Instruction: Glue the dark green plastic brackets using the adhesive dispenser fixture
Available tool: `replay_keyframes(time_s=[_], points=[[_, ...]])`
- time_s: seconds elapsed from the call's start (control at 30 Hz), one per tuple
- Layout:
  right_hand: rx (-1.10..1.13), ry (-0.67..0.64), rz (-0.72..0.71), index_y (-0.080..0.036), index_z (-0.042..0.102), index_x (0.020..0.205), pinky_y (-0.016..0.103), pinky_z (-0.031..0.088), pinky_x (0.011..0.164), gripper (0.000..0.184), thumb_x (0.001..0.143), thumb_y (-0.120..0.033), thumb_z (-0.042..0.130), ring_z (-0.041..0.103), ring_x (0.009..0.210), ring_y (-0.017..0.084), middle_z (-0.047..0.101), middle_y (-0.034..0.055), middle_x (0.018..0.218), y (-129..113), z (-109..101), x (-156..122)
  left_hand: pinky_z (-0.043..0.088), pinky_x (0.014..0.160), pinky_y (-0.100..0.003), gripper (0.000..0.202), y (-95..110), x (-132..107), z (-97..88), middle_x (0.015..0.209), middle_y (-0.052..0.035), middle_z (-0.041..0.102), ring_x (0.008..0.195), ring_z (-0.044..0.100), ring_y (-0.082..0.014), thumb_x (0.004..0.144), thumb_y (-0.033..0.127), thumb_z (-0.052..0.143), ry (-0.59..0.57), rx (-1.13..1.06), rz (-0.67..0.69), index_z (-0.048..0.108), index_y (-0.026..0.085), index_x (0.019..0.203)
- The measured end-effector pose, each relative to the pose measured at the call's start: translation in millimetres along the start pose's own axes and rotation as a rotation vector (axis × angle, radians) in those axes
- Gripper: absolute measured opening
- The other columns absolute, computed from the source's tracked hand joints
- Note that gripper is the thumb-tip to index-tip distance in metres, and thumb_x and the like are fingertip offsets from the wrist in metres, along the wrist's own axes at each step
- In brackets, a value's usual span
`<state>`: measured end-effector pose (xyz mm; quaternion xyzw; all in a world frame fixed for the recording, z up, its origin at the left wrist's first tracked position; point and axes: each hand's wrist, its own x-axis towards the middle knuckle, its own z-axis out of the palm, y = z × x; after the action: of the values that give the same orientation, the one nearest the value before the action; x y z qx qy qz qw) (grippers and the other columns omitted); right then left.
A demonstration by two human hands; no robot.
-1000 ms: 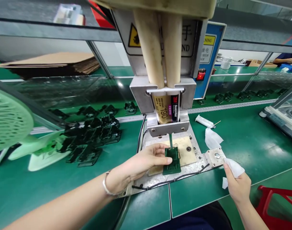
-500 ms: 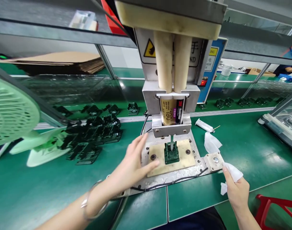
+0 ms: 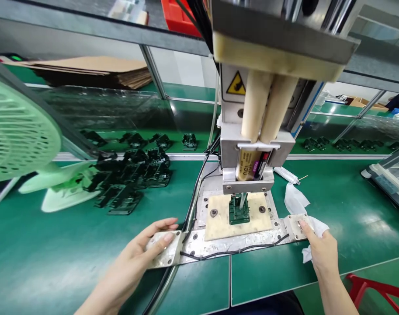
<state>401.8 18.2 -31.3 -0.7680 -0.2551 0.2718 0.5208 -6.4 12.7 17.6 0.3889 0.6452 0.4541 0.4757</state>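
Note:
My left hand (image 3: 143, 247) rests at the left button block (image 3: 166, 253), its thumb on top and its fingers stretched over the far edge. A crumpled white tissue (image 3: 318, 226) is held in my right hand (image 3: 324, 253). That hand's thumb presses on the right button block (image 3: 296, 226). Between my hands, a dark green plastic part (image 3: 235, 216) sits in a cream-coloured fixture plate (image 3: 217, 225). Above it stands a dispensing press (image 3: 230, 140) with a two-barrel adhesive cartridge (image 3: 248, 164). The cartridge's nozzle (image 3: 243, 200) points down into the part.
Several dark parts (image 3: 137, 175) are piled at left, near a green fan (image 3: 19, 131). On the right lie a white cartridge (image 3: 286, 175) and another tissue (image 3: 296, 199). Black cables (image 3: 199, 192) run beside the press. A red stool (image 3: 366, 284) stands at lower right.
My left hand has moved down and left from beside the fixture onto the left button block. My right thumb has come onto the right button. The press head looks lower, and the view has shifted.

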Motion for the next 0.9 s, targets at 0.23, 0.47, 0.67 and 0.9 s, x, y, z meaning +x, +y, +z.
replay_keyframes(time_s=[0.23,0.47,0.67,0.9], points=[[-0.100,0.054,-0.065,-0.011,0.080,0.096,0.037,0.059,0.071,0.067,0.060,-0.068,0.083,0.076,0.090,0.034,0.081,0.0151,0.095,8,1,0,0.054,0.053,-0.018,0.040,-4,0,5.6,0.089,0.0005,0.078,0.066,0.066,-0.0165,0.068,0.052,0.095,0.114,-0.184,-0.014,0.079,0.027,0.094],[-0.096,0.059,0.007,-0.013,0.078,0.095,0.040,0.057,0.075,0.071,0.055,-0.071,0.083,0.075,0.093,0.036,0.081,0.0140,0.096,9,1,-1,0.046,0.052,-0.012,0.075,-6,-2,11.7,0.090,-0.0034,0.075,0.063,0.059,-0.0111,0.046,0.072,0.096,0.181,-0.146,-0.059,0.075,0.021,0.098],[-0.060,0.057,-0.016,-0.013,0.079,0.093,0.038,0.056,0.073,0.068,0.055,-0.070,0.085,0.075,0.089,0.034,0.081,0.0132,0.093,11,2,0,0.046,0.053,-0.013,0.073,-5,-2,12.3,0.089,-0.0042,0.074,0.065,0.059,-0.0128,0.047,0.071,0.096,0.184,-0.136,-0.039,0.076,0.021,0.096],[-0.063,0.060,-0.005,-0.013,0.079,0.095,0.039,0.056,0.074,0.069,0.055,-0.069,0.085,0.075,0.090,0.035,0.081,0.0122,0.093,7,1,0,0.045,0.053,-0.010,0.072,-6,-1,11.6,0.088,-0.0036,0.073,0.064,0.057,-0.0109,0.048,0.072,0.096,0.172,-0.143,-0.036,0.076,0.022,0.096]])
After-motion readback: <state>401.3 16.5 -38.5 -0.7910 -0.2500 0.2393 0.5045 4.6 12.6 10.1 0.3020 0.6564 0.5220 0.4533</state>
